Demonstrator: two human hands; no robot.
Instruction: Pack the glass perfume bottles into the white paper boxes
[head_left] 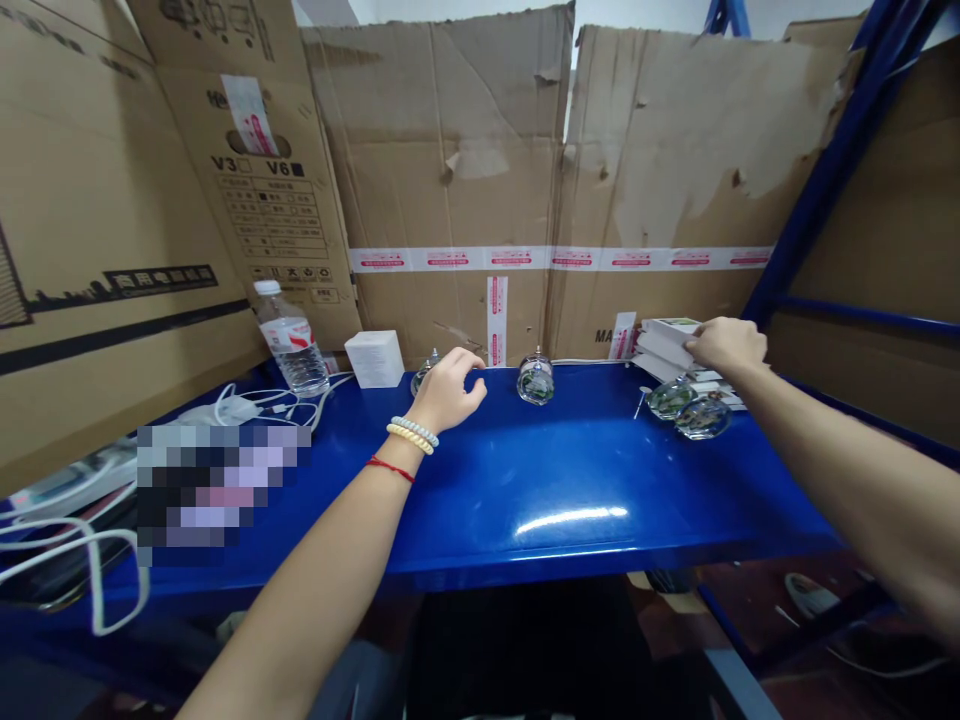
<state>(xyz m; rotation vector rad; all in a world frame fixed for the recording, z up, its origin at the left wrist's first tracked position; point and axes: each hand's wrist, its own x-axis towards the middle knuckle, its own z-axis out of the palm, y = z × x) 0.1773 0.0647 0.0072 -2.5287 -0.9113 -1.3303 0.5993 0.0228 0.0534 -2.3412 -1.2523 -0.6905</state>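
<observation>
My left hand [452, 388] is over the back of the blue table, fingers bent and apart, nothing visible in it. Just behind it a glass bottle [425, 371] is partly hidden. A white box [375, 359] stands to its left. Another round glass bottle [535, 378] sits near the middle. At the right, my right hand [729, 345] has its fingers closed at a pile of white boxes [663, 350]; whether it grips one is unclear. In front of the pile lie two glass bottles, one greenish [672, 398] and one beside it [703, 418], with a small pin-like piece [641, 402].
A water bottle [293, 342] stands at the back left. White cables [94, 560] and a blurred-out object lie on the table's left side. Cardboard sheets [465, 180] wall the back, and a blue metal post [825, 160] rises at the right.
</observation>
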